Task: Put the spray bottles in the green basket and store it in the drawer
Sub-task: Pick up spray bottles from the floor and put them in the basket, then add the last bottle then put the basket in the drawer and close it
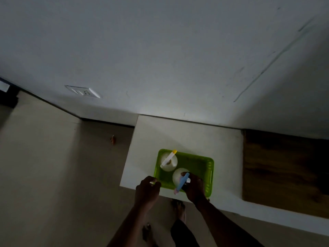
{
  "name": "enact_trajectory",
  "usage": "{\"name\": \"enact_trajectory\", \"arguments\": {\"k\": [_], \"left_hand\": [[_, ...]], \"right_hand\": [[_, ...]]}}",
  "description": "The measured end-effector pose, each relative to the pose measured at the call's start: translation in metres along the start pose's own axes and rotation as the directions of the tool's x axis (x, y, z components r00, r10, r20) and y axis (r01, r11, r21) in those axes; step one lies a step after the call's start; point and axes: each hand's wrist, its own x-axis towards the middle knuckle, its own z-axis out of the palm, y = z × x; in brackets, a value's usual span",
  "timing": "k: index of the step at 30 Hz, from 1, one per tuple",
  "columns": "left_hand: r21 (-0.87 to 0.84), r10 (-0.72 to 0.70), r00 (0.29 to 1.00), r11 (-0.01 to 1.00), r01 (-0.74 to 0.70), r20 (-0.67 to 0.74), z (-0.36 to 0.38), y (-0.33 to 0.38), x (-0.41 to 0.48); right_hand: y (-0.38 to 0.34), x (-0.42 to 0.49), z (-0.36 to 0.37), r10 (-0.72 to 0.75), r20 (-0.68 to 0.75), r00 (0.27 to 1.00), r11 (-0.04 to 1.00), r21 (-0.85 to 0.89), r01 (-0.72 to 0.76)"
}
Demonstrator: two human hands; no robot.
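A green basket (pixel 199 164) rests on a white cabinet top (pixel 187 136). Inside it, at the far left, stands a white spray bottle with a yellow-tipped nozzle (pixel 169 160). A second white spray bottle with a blue and pink trigger head (pixel 179 179) stands in the near half, and my right hand (pixel 194 188) is closed around its head. My left hand (pixel 148 188) grips the basket's near-left rim. The bottles' lower parts are hidden by the basket walls.
A dark wooden surface (pixel 284 172) adjoins the cabinet on the right. A white wall with a socket plate (pixel 83 91) rises behind. Beige floor tiles (pixel 53 166) lie to the left, with a small orange scrap (pixel 112 139). My bare feet (pixel 179 209) show below.
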Motion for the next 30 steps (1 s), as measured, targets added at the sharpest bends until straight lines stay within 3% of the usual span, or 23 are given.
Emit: {"name": "enact_trajectory", "arguments": {"k": [6, 13, 21, 30], "left_hand": [[0.012, 0.062, 0.998, 0.998, -0.062, 0.025, -0.002, 0.007, -0.007], [0.052, 0.178, 0.983, 0.982, -0.180, 0.040, -0.009, 0.013, -0.022], [0.147, 0.233, 0.960, 0.956, -0.255, 0.153, -0.002, -0.002, -0.074], [0.297, 0.309, 0.884, 0.859, -0.418, 0.350, 0.041, 0.000, -0.175]], "right_hand": [[0.001, -0.014, -0.014, -0.002, -0.008, 1.000, 1.000, -0.031, 0.002], [-0.011, -0.047, -0.041, 0.009, -0.139, 0.990, 0.999, 0.049, -0.002], [-0.008, -0.142, -0.083, -0.062, -0.337, 0.940, 0.997, -0.065, 0.043], [0.064, -0.263, -0.130, 0.077, -0.527, 0.846, 0.992, 0.129, -0.010]]}}
